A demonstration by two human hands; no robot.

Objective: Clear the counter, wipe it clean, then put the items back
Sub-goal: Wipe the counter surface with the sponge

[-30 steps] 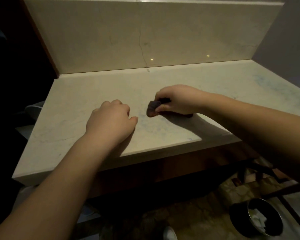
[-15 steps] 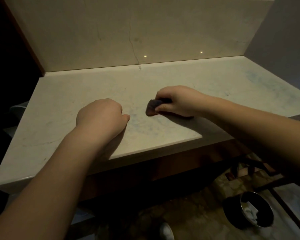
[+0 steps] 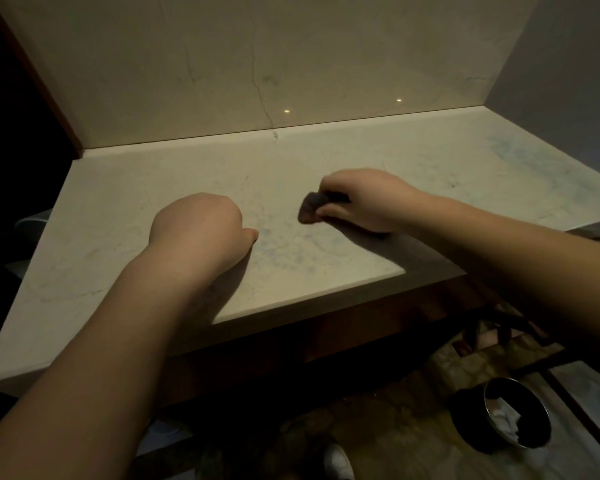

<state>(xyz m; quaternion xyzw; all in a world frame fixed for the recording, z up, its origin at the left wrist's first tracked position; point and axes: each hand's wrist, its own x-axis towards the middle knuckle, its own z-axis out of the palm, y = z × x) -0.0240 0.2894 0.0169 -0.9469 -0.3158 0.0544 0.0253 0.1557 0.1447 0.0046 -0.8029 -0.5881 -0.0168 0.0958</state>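
A pale marble counter (image 3: 125, 209) fills the middle of the view, with faint bluish smears near its front. My right hand (image 3: 364, 199) is pressed down on the counter and grips a small dark wad of cloth (image 3: 310, 207), which sticks out to the left of the fingers. My left hand (image 3: 201, 230) rests on the counter to the left of the cloth, fingers curled into a loose fist with nothing in it. The two hands are a short gap apart.
A marble backsplash (image 3: 291, 64) with a thin crack rises behind the counter, and a grey wall (image 3: 568, 64) closes the right side. Below on the floor at the lower right stands a dark round bin (image 3: 513, 414) with white paper inside. The left side is dark.
Both hands have stayed nearly in place; the left fist has curled in slightly. The view has shifted a little to the left and closer.
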